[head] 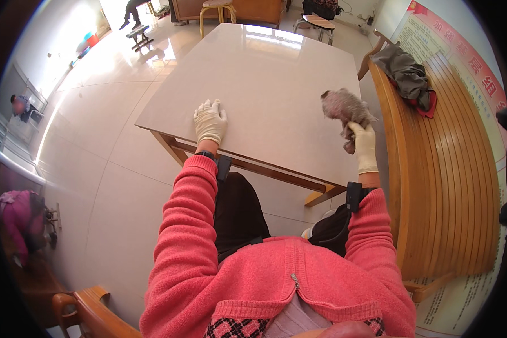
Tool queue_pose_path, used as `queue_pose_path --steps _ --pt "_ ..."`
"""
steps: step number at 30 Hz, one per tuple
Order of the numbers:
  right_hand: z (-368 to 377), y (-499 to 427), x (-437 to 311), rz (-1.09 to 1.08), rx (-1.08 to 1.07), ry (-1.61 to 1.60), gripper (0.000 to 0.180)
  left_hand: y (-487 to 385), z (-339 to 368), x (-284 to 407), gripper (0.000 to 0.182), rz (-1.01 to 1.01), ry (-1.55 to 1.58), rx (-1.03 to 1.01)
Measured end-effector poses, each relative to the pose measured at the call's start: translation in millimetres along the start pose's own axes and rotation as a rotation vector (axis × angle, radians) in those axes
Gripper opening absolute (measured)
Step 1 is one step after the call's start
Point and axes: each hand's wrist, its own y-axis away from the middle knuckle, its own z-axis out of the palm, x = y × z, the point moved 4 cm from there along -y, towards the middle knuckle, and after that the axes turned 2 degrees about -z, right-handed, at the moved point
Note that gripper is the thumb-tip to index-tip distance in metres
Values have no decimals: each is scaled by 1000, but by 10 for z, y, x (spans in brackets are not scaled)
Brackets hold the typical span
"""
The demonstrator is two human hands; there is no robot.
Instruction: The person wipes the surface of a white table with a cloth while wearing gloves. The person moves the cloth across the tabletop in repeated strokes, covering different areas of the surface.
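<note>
A pale glossy table (274, 97) stands before me, light from a window reflecting off its far part. My left hand (211, 121), in a cream-coloured glove, rests on the tabletop near its front left edge, fingers slightly apart and holding nothing. At the table's right side my right hand (363, 139), gloved the same way, grips a crumpled grey-pink cloth (344, 105) between thumb and fingers. The cloth bunches up beyond the fingers and looks slightly blurred. Whether it touches the tabletop I cannot tell. Both wrists wear dark straps with a small black box.
Along the right runs a slatted wooden bench (443, 177) with a dark grey garment (405, 72) on it. Stools (318, 22) stand beyond the table. A wooden chair (88, 312) is at the lower left. A person in pink (23, 219) bends at the left; others sit farther off.
</note>
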Motion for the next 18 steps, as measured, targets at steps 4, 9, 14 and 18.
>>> queue_pose_path --steps 4,9,14,18 --pt "171 74 198 -78 -152 484 49 -12 -32 -13 47 1 8 11" --pt "204 188 117 -3 -174 606 77 0 -42 17 48 -1 10 -2" --pt "385 303 -106 -116 -222 685 98 -4 -46 18 48 -3 18 6" --pt "556 351 10 -194 -131 1268 92 -4 -18 26 48 -10 4 -6"
